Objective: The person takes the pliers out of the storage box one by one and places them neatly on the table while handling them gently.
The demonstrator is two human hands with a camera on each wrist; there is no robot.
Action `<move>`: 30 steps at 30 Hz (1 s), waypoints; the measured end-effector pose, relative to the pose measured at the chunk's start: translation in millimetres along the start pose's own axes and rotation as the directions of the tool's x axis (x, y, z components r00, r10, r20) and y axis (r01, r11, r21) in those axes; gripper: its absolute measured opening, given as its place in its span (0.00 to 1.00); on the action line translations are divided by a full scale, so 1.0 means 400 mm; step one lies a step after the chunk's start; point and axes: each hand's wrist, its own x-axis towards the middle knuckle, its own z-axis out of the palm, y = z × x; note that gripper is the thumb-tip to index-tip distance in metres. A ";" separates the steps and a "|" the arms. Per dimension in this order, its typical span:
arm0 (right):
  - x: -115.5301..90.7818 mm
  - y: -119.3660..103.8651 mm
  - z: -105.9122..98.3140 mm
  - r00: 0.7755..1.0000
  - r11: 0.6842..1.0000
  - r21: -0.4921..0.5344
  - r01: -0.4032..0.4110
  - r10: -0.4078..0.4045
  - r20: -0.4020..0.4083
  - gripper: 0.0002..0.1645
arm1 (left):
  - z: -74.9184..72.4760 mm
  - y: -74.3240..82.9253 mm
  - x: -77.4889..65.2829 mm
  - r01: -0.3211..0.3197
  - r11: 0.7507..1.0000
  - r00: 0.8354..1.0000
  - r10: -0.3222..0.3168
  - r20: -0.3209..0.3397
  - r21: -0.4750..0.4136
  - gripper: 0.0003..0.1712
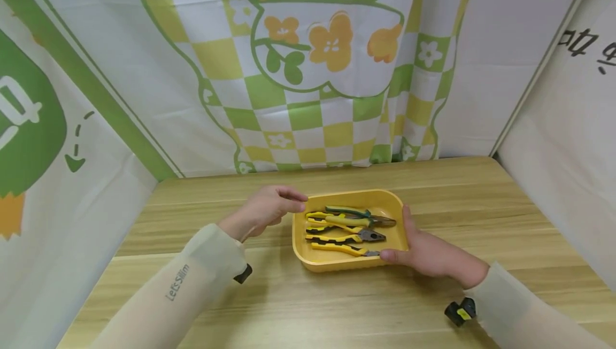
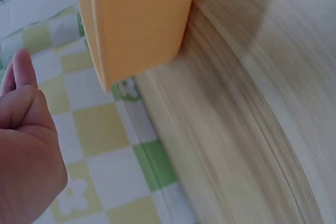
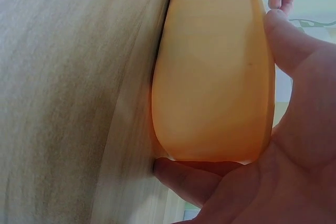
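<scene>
Yellow tray, rounded corners, open side up on wood-grain table. Right hand gripping its right end, left hand at far left corner. Inside: pliers, heads pointing right. Green-and-yellow-handled pair toward back, yellow-and-black-handled ones alongside, some handles overlapping.

- We could pass over the wooden tabletop at lower centre, between both sleeves.
- Right of centre, the right hand blocks the right end of the yellow tray.
- The left hand crowds its upper-left corner.
- Inside, pliers obstruct us, leaving a strip at upper right.
- Checked cloth bars us at top.
</scene>
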 end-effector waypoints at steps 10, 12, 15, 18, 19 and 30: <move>-0.001 0.004 0.000 1.000 1.000 0.008 -0.017 0.017 0.000 0.76 | 0.057 0.016 0.058 0.034 0.997 0.993 -0.043 0.109 0.075 0.27; 0.002 0.007 0.001 1.000 1.000 0.008 -0.022 0.022 -0.003 0.76 | 0.062 0.022 0.066 0.058 0.991 0.993 -0.070 0.098 0.123 0.26; 0.006 0.009 0.002 1.000 1.000 0.009 -0.028 0.028 -0.007 0.76 | 0.069 0.031 0.077 0.095 0.980 0.990 -0.112 0.090 0.176 0.26; 0.008 0.008 0.002 1.000 1.000 0.006 -0.026 0.026 -0.011 0.76 | 0.076 0.038 0.088 0.131 0.971 0.985 -0.151 0.086 0.202 0.26; 0.007 0.007 0.002 1.000 1.000 0.005 -0.028 0.028 -0.012 0.76 | 0.079 0.040 0.092 0.140 0.967 0.983 -0.161 0.084 0.211 0.26; 0.010 0.011 0.003 0.999 1.000 -0.002 -0.029 0.029 -0.013 0.77 | 0.095 0.047 0.124 0.119 0.951 0.985 -0.150 0.087 0.287 0.23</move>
